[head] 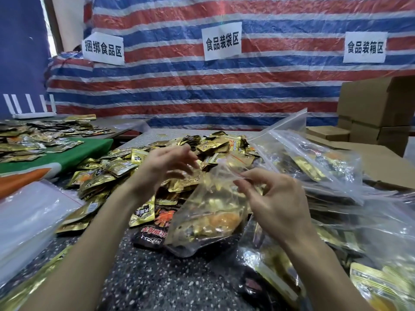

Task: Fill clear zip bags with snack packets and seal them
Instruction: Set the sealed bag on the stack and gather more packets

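One clear zip bag point(208, 214), part-filled with gold snack packets, lies propped on the heap of loose packets point(116, 169) in the middle of the counter point(157, 277). Its long axis runs from the bottom corner near the person up and away to the open mouth. The right hand point(276, 205) is nearer: its fingers point(241, 182) pinch the near lip of the mouth. The left hand point(164, 169) hovers just left of the mouth, fingers loosely curled (too blurred to tell whether they catch the far lip). Sealing, I judge, needs both lips pressed together along the zip
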Demonstrator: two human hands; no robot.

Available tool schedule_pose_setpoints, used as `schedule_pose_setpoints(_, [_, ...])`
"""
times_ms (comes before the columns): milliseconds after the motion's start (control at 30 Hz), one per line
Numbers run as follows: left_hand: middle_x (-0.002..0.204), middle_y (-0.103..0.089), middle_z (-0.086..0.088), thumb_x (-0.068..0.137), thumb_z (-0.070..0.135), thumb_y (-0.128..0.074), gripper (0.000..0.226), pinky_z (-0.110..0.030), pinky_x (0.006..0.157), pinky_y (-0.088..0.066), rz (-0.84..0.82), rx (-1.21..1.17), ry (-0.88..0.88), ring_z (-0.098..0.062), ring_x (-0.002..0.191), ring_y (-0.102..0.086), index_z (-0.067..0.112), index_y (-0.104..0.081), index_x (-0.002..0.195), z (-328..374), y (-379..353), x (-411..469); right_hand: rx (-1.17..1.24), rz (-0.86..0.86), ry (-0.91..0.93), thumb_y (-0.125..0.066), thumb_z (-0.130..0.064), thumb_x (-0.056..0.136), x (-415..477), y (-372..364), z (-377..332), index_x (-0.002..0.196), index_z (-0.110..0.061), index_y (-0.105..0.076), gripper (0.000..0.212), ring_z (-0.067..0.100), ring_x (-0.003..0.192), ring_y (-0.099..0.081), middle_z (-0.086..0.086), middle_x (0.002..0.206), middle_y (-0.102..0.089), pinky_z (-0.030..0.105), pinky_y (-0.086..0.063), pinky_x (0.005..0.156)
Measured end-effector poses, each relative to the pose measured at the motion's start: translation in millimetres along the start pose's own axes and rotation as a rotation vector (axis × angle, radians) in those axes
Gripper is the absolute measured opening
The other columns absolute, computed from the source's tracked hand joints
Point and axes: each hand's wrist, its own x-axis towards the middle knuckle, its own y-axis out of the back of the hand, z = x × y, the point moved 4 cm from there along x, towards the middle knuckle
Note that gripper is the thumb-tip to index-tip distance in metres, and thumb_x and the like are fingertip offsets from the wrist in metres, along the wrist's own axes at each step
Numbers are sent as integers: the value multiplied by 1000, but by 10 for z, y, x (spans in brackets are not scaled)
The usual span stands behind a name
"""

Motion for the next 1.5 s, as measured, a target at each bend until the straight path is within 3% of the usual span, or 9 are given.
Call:
schedule_pose_setpoints(167, [113,-64,-11,77,63,-74,66,-39,84,-47,410,1142,779,-30,104,-60,9,-61,111,-562,562,-154,111,-19,52,-64,-14,95,-18,-56,-11,103,-34,-72,23,-11,69,-61,-22,100,-70,15,-48,60])
schedule_pose_setpoints(267, [133,-56,-15,72,66,-76,80,-43,98,-47,353,1143,940,-35,118,-56,9,-53,124,-751,568,-207,215,8,91,-56,-12,89,-36,-61,-107,85,-23,-70,18,-8,99,-60,-29,101,-63,9,-48,77])
schedule_pose_setpoints(400, [102,-62,-11,87,28,-65,22,-37,79,-46,457,1076,822,-31,95,-59,8,-56,89,-691,564,-170,317,58,161,-53,-7,77,-80,-19,-210,68,-16,-64,17,-1,117,-55,-19,116,-63,12,-44,93])
schedule_pose_setpoints(533, [92,-61,-14,95,20,-54,21,-38,76,-50,555,967,666,-32,85,-59,5,-51,80,-454,623,-150,399,93,225,-53,3,74,-100,23,-226,66,-5,-63,15,12,126,-54,-4,123,-63,33,-48,100])
schedule_pose_setpoints(667, [84,-70,-18,98,17,-55,15,-29,47,-50,576,403,298,-23,59,-68,7,-64,90,-24,447,-141,382,98,268,-54,6,69,-97,26,-255,62,-2,-61,13,9,122,-52,5,118,-58,23,-46,98])
schedule_pose_setpoints(767, [98,-74,-10,95,5,-54,17,-40,72,-59,417,-257,-47,-20,82,-73,15,-67,101,319,159,-97,341,80,287,-55,-6,72,-102,-5,-269,62,-9,-64,13,4,116,-50,4,113,-55,16,-42,96])
schedule_pose_setpoints(933, [109,-75,-1,94,5,-54,23,-34,88,-56,124,-617,-441,-19,107,-69,17,-68,107,675,-223,-125,286,-46,331,-58,-3,73,-124,-126,-292,65,-9,-68,13,15,117,-51,-1,110,-50,25,-45,100])
schedule_pose_setpoints(1167, [87,-77,6,66,0,-80,27,-46,98,-52,115,-301,-373,-11,88,-71,19,-77,85,592,-385,-140,308,56,344,-62,-5,74,-133,-93,-308,66,-5,-73,13,23,103,-57,8,101,-50,29,-50,82])
schedule_pose_setpoints(1500, [113,-74,-2,63,29,-82,34,-59,88,-56,2,-152,-17,-29,108,-70,34,-75,96,331,-249,-145,308,225,278,-66,4,66,-127,-16,-258,64,1,-72,7,18,92,-54,10,90,-51,27,-48,74])
